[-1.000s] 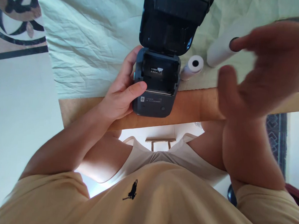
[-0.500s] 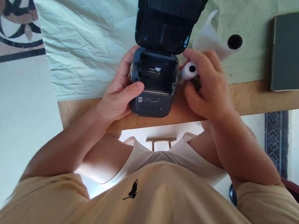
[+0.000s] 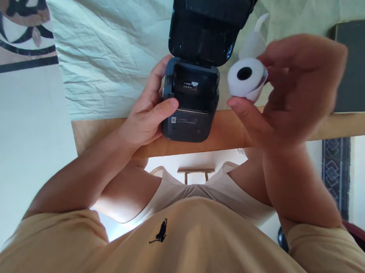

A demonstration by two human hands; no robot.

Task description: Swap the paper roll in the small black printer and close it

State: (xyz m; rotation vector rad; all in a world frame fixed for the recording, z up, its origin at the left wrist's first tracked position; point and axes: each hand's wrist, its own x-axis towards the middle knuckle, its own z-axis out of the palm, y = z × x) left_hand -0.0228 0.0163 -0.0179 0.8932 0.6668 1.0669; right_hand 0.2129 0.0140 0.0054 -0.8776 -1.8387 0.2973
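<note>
A dark label printer [image 3: 187, 126] sits at the table's near edge, its black lid [image 3: 204, 35] swung up and back. Its paper bay [image 3: 193, 92] holds no roll, and a small printed sticker shows inside. My left hand [image 3: 151, 114] grips the printer's left side, thumb over the front of the bay. To the right of the printer, my right hand [image 3: 293, 89] holds a white paper roll [image 3: 246, 80] between thumb and fingers, its dark core hole facing me. Behind it a loose strip of whitish paper [image 3: 253, 44] curls up from the cloth.
A pale green cloth [image 3: 113, 58] covers most of the wooden table [image 3: 99, 133], leaving its near edge bare. A dark tablet-like device [image 3: 356, 69] lies at the far right, partly behind my right hand. A panda picture [image 3: 22, 23] shows at the upper left.
My right hand has lifted the paper roll up and away from the printer's right side, turning its end more toward me. My left hand and the printer have barely moved.
</note>
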